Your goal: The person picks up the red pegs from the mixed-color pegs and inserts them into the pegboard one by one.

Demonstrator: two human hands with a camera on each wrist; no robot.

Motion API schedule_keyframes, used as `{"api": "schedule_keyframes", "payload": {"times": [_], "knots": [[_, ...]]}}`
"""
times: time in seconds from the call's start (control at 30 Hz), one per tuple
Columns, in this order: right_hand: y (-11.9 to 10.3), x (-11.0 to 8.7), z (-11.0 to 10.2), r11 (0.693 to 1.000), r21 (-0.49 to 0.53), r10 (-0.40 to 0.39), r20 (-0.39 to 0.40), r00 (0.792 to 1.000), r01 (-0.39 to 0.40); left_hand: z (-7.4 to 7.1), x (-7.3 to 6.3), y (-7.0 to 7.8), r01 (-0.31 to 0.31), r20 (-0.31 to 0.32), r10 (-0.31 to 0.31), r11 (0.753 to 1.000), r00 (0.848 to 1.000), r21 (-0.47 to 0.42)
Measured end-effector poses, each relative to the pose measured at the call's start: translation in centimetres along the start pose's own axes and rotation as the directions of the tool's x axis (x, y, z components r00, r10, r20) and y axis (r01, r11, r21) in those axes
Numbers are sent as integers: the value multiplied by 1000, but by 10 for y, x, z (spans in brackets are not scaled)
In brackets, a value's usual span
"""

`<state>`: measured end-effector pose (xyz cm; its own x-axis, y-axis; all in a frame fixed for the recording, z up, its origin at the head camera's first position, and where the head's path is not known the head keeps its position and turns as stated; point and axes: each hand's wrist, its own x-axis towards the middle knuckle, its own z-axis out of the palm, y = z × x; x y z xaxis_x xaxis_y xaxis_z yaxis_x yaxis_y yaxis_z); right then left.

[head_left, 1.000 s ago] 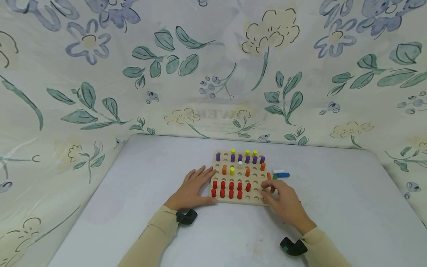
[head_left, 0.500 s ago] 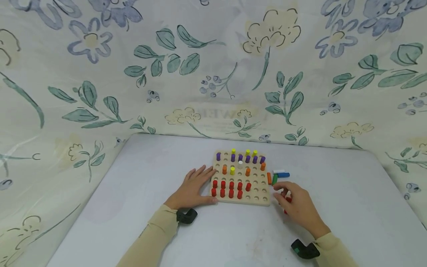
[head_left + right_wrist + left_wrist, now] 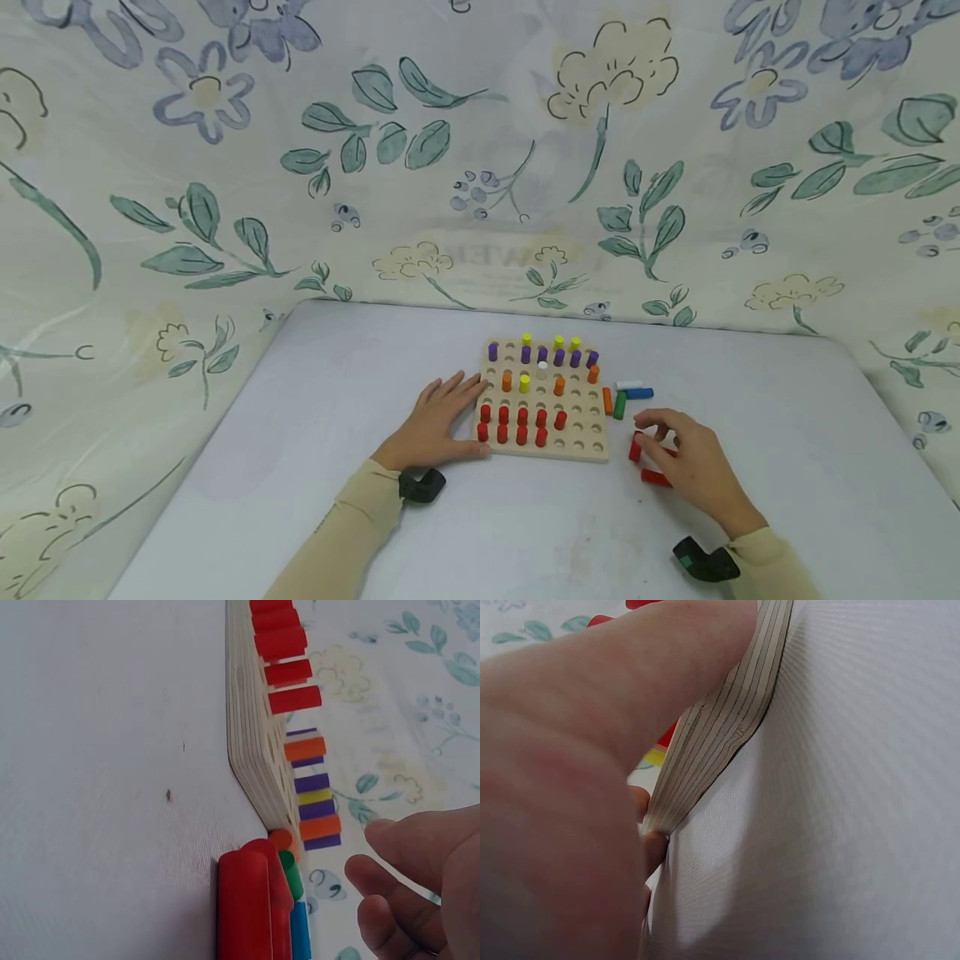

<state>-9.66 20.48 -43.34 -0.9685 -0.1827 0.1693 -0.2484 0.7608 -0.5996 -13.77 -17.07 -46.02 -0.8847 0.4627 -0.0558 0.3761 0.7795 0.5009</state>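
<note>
A wooden pegboard lies on the white table, with red, orange, yellow, purple and white pegs standing in some holes. My left hand rests against its left side, fingers spread and thumb along the front corner; the left wrist view shows the thumb close against the layered board edge. Right of the board, my right hand hovers over loose red pegs, partly covering them. In the right wrist view its thumb and fingers are apart with nothing between them, beside the lying red pegs.
Loose pegs also lie off the board's right side: an orange peg, a green peg, a blue peg and a white peg. A flower-printed cloth rises behind the table's far edge.
My right hand has moved from the board's right edge rightward and slightly toward me, over the loose red pegs, uncovering the green and orange pegs. The left hand stays put.
</note>
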Motion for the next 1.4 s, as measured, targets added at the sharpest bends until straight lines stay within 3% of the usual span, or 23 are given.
{"api": "schedule_keyframes", "payload": {"times": [0.63, 1.07, 1.4], "knots": [[24, 0, -8, 1000, -11, 18, 44, 999, -18, -1, 2, 0, -11, -6, 11, 1000, 1000, 1], [46, -1, -4, 998, 40, 39, 132, 991, -44, 0, -1, 0, 1, -3, -1, 1000, 1000, -3], [51, -3, 1, 997, 25, 65, 127, 990, -69, -1, -1, 1, -5, 2, 5, 1000, 1000, -5]]}}
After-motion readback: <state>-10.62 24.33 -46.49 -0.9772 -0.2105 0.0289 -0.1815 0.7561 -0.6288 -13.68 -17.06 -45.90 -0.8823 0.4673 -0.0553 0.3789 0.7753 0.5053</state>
